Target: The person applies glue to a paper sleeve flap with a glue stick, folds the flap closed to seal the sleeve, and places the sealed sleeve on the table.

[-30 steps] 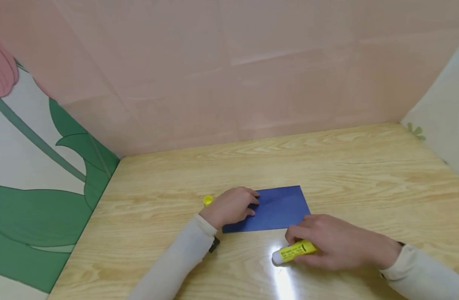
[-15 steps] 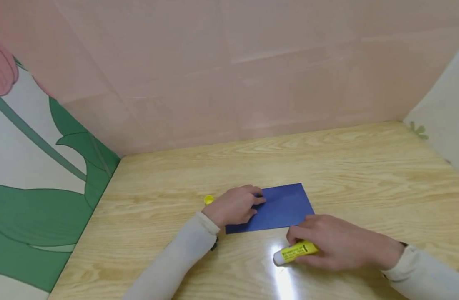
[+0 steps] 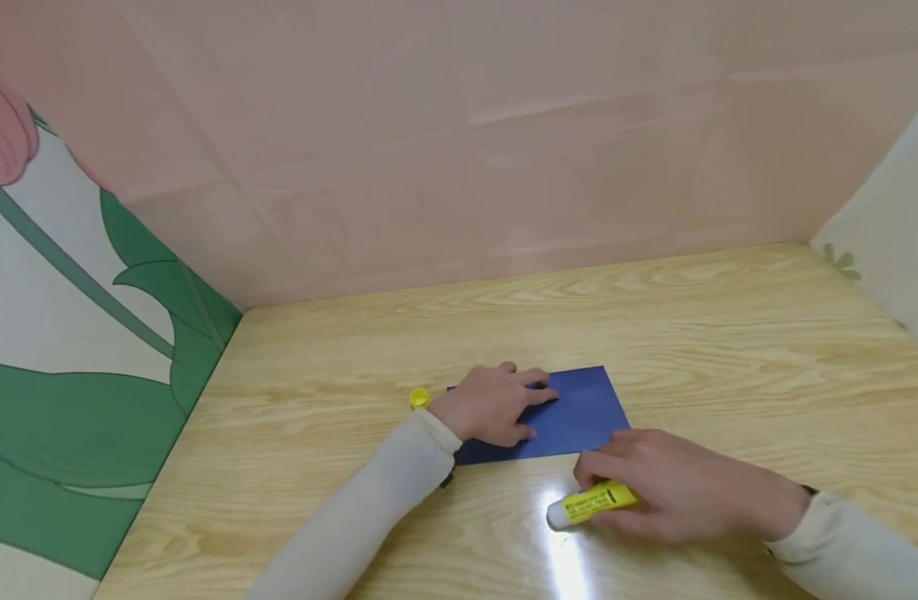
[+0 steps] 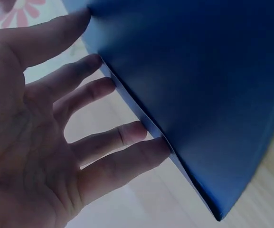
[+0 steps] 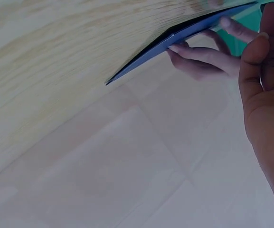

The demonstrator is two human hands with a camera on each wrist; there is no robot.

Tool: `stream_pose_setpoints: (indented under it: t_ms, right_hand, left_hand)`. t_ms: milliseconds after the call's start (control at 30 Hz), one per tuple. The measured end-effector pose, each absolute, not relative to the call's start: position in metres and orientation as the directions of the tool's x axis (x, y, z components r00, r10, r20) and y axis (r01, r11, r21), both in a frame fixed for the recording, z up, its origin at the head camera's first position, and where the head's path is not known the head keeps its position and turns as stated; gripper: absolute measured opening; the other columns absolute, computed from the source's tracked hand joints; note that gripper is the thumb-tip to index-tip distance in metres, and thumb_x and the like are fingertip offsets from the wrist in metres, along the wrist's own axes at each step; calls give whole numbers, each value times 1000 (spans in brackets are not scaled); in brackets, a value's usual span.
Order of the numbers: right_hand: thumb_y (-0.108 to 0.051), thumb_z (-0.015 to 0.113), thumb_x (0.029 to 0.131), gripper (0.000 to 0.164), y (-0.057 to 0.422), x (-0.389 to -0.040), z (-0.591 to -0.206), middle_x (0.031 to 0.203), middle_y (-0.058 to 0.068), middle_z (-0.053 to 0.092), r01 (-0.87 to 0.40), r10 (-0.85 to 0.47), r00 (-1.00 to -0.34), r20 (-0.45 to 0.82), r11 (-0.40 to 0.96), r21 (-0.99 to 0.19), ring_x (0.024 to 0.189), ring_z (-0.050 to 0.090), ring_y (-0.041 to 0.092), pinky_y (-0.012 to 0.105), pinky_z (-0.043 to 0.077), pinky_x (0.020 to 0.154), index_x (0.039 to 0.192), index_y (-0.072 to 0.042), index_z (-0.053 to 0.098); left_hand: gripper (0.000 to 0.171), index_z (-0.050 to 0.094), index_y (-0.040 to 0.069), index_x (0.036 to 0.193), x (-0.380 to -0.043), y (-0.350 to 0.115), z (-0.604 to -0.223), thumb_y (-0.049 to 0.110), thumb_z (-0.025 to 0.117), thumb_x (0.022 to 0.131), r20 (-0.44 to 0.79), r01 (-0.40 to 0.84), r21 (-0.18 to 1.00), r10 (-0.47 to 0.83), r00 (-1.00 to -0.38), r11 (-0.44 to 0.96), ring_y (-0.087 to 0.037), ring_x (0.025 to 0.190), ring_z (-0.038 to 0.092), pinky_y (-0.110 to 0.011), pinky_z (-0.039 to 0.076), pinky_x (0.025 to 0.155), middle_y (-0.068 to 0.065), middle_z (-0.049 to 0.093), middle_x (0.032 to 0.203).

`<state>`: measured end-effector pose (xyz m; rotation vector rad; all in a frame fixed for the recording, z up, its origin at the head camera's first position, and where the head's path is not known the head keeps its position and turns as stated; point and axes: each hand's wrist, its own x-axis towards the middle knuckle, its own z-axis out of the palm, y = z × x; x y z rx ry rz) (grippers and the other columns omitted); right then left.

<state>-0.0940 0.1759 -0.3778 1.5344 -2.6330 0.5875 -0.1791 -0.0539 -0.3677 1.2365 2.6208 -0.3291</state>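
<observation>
A folded sheet of dark blue paper (image 3: 586, 408) lies on the wooden table. My left hand (image 3: 496, 404) rests on its left half with fingers spread. In the left wrist view the left hand's fingers (image 4: 122, 159) reach the folded edge of the blue paper (image 4: 212, 85), and its layers part slightly there. My right hand (image 3: 676, 487) grips a yellow glue stick (image 3: 597, 502), white end pointing left, while its curled fingers sit at the paper's front right corner. From the right wrist view the paper (image 5: 174, 38) appears nearly edge-on, and the glue stick is out of sight.
A small yellow cap (image 3: 418, 397) stands on the table (image 3: 316, 350) just left of the paper, near the left wrist. A pinkish sheet (image 3: 459, 150) rises behind the table. A green and pink flower-patterned panel (image 3: 61, 425) borders the left side.
My left hand has slid rightward across the blue paper, its fingers spreading wider. The paper has shifted slightly to the right. My right hand stays nearly still with the glue stick.
</observation>
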Motion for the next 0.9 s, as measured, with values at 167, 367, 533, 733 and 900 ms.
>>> stream_pose_setpoints:
  t_ms: [167,367,533,733,900]
  right_hand:
    - [-43,66,87,19,176,-93,-377,77,-31,42,-847,-832,-509,219,439,-301,69,37,-9,8,29,59,96,-38,51]
    - [-43,67,86,19,176,-92,-377,76,-31,41,-859,-833,-497,241,434,-271,69,36,-9,8,28,60,96,-38,51]
    - [-44,66,87,19,176,-92,-378,76,-31,42,-854,-831,-505,235,441,-276,69,36,-8,8,29,60,97,-38,51]
    - [-44,66,87,19,177,-92,-379,77,-31,42,-853,-828,-504,246,434,-289,69,36,-9,7,28,59,97,-38,51]
    - [-44,67,86,20,176,-91,-379,78,-30,42,-849,-822,-512,251,440,-291,69,36,-9,8,28,59,97,-38,51]
  left_hand:
    - [70,28,41,148,-181,-47,-369,59,57,86,-336,757,-146,688,-643,636,-15,110,50,-28,50,70,14,29,154]
    - [83,19,42,150,-182,-32,-366,60,62,81,-377,728,-211,633,-676,652,-20,125,46,-31,52,84,14,26,153]
    - [79,26,37,149,-178,-36,-368,59,61,82,-338,721,-206,643,-687,662,-19,119,49,-29,52,80,13,29,153]
    - [69,45,24,142,-173,-39,-374,54,62,82,-257,716,-168,671,-695,677,-18,110,56,-27,53,84,8,42,147]
    - [62,58,20,131,-174,-34,-374,47,73,77,-221,704,-104,674,-705,703,-15,104,60,-27,52,88,6,56,132]
